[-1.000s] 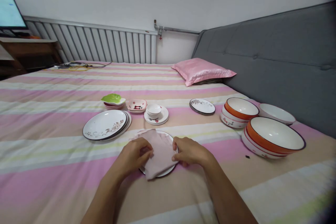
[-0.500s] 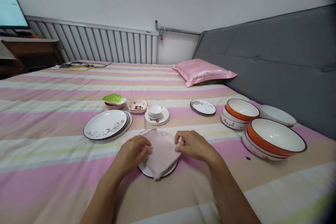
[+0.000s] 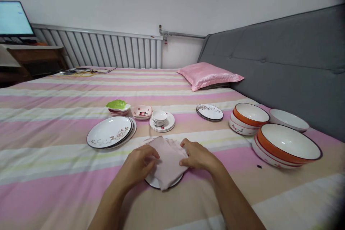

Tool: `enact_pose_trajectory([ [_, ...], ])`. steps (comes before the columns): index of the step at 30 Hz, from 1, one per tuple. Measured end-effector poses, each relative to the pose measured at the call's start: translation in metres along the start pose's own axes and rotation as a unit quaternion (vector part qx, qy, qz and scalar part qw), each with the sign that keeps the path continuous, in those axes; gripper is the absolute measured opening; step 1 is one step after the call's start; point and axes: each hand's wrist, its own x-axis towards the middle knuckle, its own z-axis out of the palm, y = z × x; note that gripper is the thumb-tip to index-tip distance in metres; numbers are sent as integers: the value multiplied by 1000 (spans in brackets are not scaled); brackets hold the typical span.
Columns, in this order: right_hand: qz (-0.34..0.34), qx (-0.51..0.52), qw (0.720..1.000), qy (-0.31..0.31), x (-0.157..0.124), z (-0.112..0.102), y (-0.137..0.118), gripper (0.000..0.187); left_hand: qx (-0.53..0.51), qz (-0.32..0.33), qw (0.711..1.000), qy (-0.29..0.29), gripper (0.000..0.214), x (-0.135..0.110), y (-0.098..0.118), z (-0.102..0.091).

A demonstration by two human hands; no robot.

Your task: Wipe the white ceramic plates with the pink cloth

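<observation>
A pale pink cloth (image 3: pixel 169 163) lies unevenly over a dark-rimmed white plate (image 3: pixel 152 182) right in front of me. The plate's lower edge shows beneath it. My left hand (image 3: pixel 138 161) is at the cloth's left side, its fingers curled round that edge with the thumb below. At the opposite side, my right hand (image 3: pixel 196 155) rests by the cloth with thumb and forefinger apart, touching its edge. Beyond the cloth stand small white bowls (image 3: pixel 159 116) stacked on white plates (image 3: pixel 170 124). Larger patterned plates (image 3: pixel 107 132) are piled to the left.
Orange-banded bowls (image 3: pixel 288 143) and a wide white bowl (image 3: pixel 289 118) stand at right, near the grey headboard (image 3: pixel 272 43). Flowered plates (image 3: pixel 209 110), pinkish square dishes (image 3: pixel 142 111) and a green leaf-shaped dish (image 3: pixel 118 105) sit farther back. A pink pillow (image 3: pixel 208 73) lies behind.
My right thumb and forefinger have spread apart at the cloth's edge. My left hand stays at the left side. The whole view has shifted slightly, with things lower in the picture.
</observation>
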Motion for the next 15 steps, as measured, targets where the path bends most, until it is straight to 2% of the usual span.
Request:
enact_pose_trajectory([
  [4,-53,135,988,-44,-4,-8,4,50,-13,-2,999,-39,21,-1,9,4],
  [7,-84,290,951,-71,-8,-16,2,47,6,-1,999,-51,20,-2,11,5],
  [11,-80,404,910,-48,-7,-19,-3,33,6,6,998,-59,26,-3,10,7],
  [13,-63,422,904,-27,-4,-17,-4,27,9,14,998,-61,34,-3,8,10],
  [15,-49,410,910,18,1,-13,-3,23,16,19,998,-53,39,-1,6,15],
])
